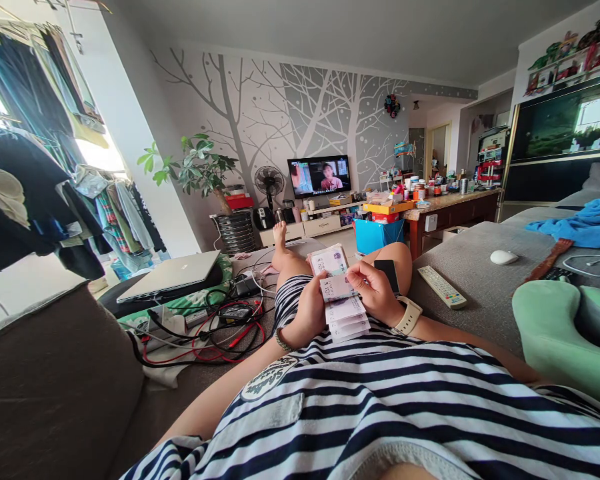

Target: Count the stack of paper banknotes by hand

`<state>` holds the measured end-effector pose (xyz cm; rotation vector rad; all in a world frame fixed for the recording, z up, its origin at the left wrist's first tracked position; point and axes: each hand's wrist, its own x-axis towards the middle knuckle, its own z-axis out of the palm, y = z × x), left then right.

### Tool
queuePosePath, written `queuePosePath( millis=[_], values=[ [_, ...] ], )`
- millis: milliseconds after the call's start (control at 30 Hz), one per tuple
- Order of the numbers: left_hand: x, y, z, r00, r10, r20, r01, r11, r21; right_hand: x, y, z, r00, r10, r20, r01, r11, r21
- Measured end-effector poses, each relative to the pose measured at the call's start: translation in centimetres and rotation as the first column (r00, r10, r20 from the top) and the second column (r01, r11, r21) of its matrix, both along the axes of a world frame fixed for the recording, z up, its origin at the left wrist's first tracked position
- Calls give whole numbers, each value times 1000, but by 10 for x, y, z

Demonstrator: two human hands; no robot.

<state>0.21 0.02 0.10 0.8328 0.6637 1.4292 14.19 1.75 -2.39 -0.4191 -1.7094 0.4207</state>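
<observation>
Banknotes: a loose stack of pale, purple-tinted paper banknotes [337, 288] is above the lap, between the two hands.
Left grip: the left hand [312, 310] curls closely round the stack's left side, thumb in front.
Right grip: the right hand [378, 291] is mostly curled, thumb and forefinger together at the stack's right edge, apparently pinching a note.
Stack progress: some notes hang fanned downward while others stand upright above the thumb; handling appears partway, the upright portion remaining.
Concealed parts: the left fingers behind the paper are hidden; the number of notes is indeterminable.
Partial views: the right hand overlaps a black rectangular smartphone [389, 272]; a mint-green, curved neck pillow [547, 319] is cut off at right.
</observation>
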Motion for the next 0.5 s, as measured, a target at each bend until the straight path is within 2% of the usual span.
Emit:
queuePosePath(
  millis=[167, 500],
  values=[
    [0, -2, 0, 1000, -7, -28, 7, 1000, 1, 1, -1, 0, 1000, 21, -7, -21, 1000, -2],
    [-1, 0, -2, 999, -6, -46, 7, 1000, 16, 1, 1, -2, 1000, -19, 24, 19, 999, -29]
  ],
)
